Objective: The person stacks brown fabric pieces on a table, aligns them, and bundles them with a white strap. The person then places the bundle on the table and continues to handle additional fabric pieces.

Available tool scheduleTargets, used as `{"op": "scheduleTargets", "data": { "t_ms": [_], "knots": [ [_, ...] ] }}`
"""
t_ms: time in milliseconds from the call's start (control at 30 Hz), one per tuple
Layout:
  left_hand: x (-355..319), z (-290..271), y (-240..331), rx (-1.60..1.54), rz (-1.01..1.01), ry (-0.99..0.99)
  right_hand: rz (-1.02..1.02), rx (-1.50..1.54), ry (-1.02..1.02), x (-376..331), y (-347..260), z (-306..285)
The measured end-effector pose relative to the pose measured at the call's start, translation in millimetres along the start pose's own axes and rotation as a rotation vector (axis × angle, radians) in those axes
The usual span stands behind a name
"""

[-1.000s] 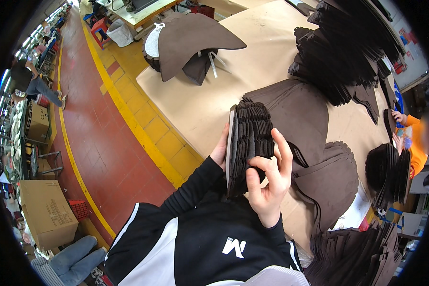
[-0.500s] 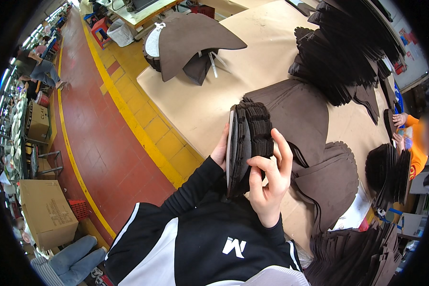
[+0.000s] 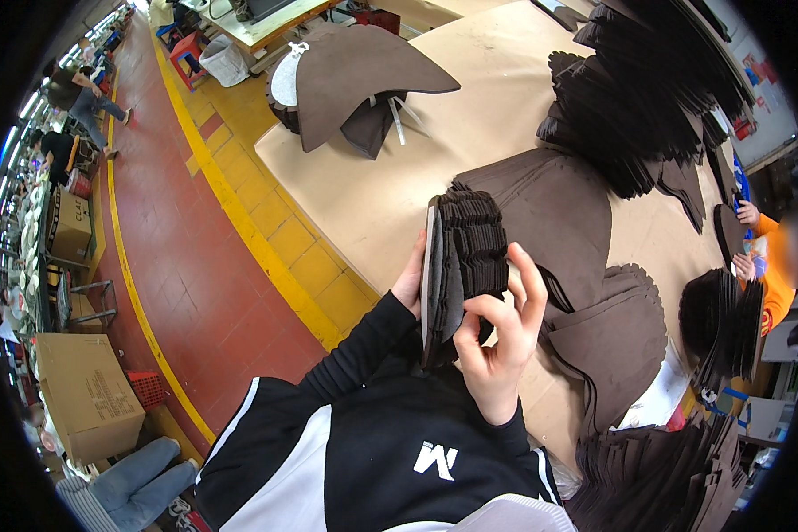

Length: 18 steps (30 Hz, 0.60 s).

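A thick stack of dark brown sheet pieces [image 3: 473, 244] with scalloped edges stands on edge in front of my chest. My left hand [image 3: 410, 277] grips it from the left side, its fingers mostly hidden behind the light-coloured outer layer. At the stack's near right edge, the thumb and index finger of my right hand [image 3: 503, 341] pinch the edge of the layers. The other right fingers are bent beside the stack. Just beyond lie more brown pieces [image 3: 554, 199] fanned out on the table, and a second fanned pile [image 3: 616, 328] lies to the right.
The tan-covered table [image 3: 346, 195] carries tall dark stacks [image 3: 621, 106] at the far right and another pile [image 3: 665, 474] at the near right. A brown piece with white ties [image 3: 363, 84] sits at the far left. A co-worker in orange [image 3: 776, 275] handles pieces at the right.
My right thumb and index finger have shifted slightly along the near edge, and the layers are spread differently. In the aisle a walking person has moved. The co-worker's hands have moved a little.
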State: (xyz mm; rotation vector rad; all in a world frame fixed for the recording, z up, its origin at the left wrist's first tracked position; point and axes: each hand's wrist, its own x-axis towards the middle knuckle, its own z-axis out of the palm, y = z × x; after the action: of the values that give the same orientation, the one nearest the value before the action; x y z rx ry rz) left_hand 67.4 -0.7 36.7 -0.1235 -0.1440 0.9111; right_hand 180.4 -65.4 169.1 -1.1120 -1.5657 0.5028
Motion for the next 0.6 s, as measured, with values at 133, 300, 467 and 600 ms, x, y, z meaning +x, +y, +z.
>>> {"op": "scheduleTargets", "data": {
  "t_ms": [133,300,467,600],
  "knots": [
    [2,7,2,0.11,-0.025,-0.03,-0.093,-0.015,-0.047,6,2,-2],
    [3,-15,11,0.42,0.047,0.122,-0.056,-0.019,-0.035,2,-1,-2],
    [-3,-22,8,0.365,0.052,0.239,-0.071,0.032,0.028,-6,6,7],
    [-1,-25,1,0.628,0.176,0.614,-0.222,-0.286,-0.08,-8,-5,-2]
  ]
}}
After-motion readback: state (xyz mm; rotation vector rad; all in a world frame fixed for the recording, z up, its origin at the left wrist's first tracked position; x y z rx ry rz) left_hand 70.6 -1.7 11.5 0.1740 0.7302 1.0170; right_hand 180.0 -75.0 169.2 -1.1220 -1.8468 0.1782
